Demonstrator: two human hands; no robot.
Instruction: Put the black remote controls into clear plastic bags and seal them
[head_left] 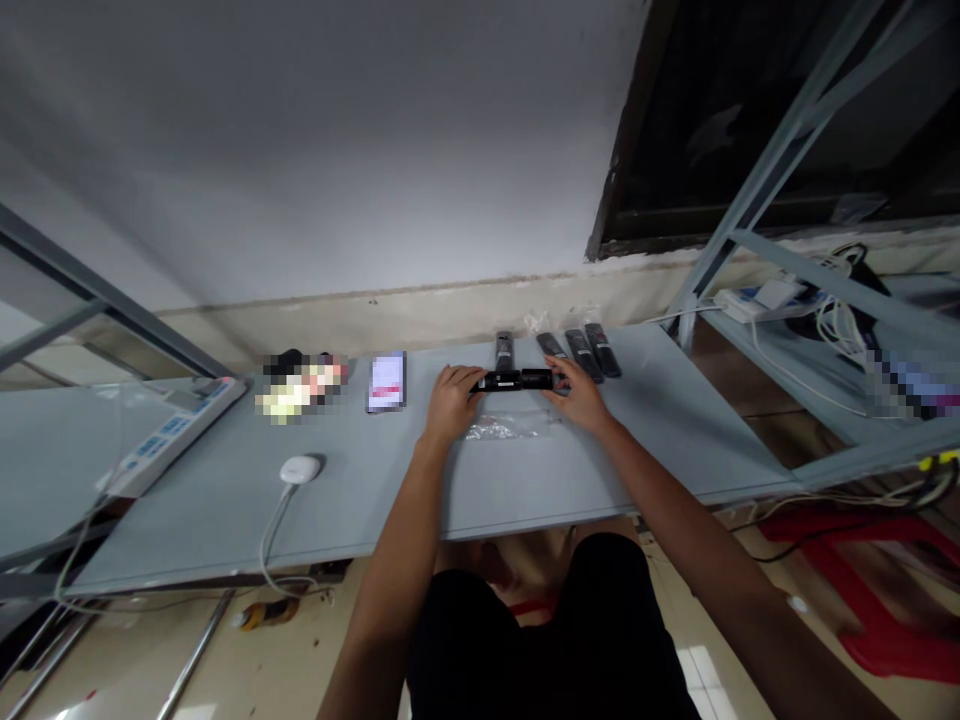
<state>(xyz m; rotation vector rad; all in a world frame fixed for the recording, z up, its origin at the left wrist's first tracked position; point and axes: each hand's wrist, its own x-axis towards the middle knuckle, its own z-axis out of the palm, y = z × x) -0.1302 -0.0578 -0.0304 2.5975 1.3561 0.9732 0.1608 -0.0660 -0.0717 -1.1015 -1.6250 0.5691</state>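
A long black remote control [510,381] lies crosswise between my two hands, above the table. My left hand [451,403] grips its left end, with the fingers closed round it. At the other end, the fingertips of my right hand [580,399] pinch it. A small pale label shows on the remote, and a gap or seam crosses it near the middle. Just in front is a crumpled clear plastic bag [504,428], flat on the table. Behind the held remote, another dark remote [505,350] points toward the wall. Further right several more remotes [583,355] lie side by side, with clear wrapping at their far ends.
The grey table [360,510] runs along the wall. To the left are a lit phone [387,382], a blurred-out object [300,388], a white round charger [300,469] with its cable and a power strip [176,435]. A red stool [862,590] stands at lower right.
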